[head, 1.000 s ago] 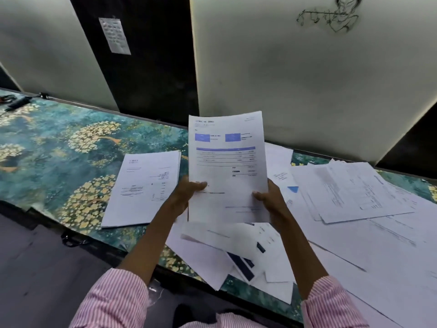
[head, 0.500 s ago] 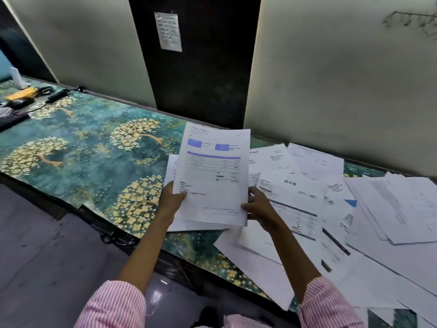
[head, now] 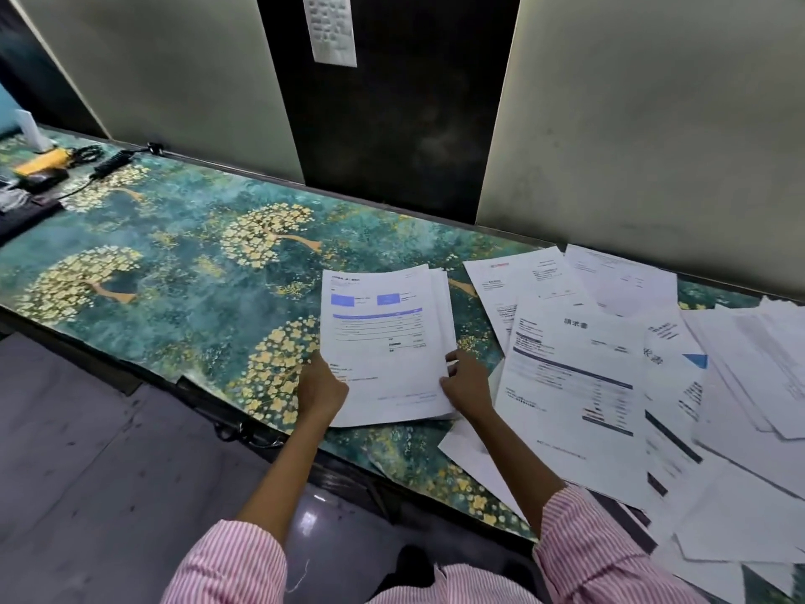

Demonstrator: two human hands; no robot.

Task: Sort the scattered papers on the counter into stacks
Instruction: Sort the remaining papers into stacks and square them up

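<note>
A white sheet with two blue boxes and a blue bar tops a small stack (head: 383, 342) lying flat on the green, gold-tree-patterned counter (head: 183, 263). My left hand (head: 320, 385) grips the stack's lower left edge, thumb on the top sheet. At the stack's lower right edge, my right hand (head: 466, 381) has its fingers curled on the sheets. To the right, several loose printed papers (head: 575, 372) lie overlapped and askew, some hanging over the counter's front edge.
At the counter's far left lie a yellow device (head: 41, 161), a black cable with a plug (head: 111, 161) and a white upright object (head: 30, 130). A wall runs behind the counter, with a note (head: 331, 28) pinned on its dark panel. Grey floor lies below.
The blue-boxed sheet, held up in both hands before, has come down to the left and now lies on the sheet that lay on the counter. The view has swung left.
</note>
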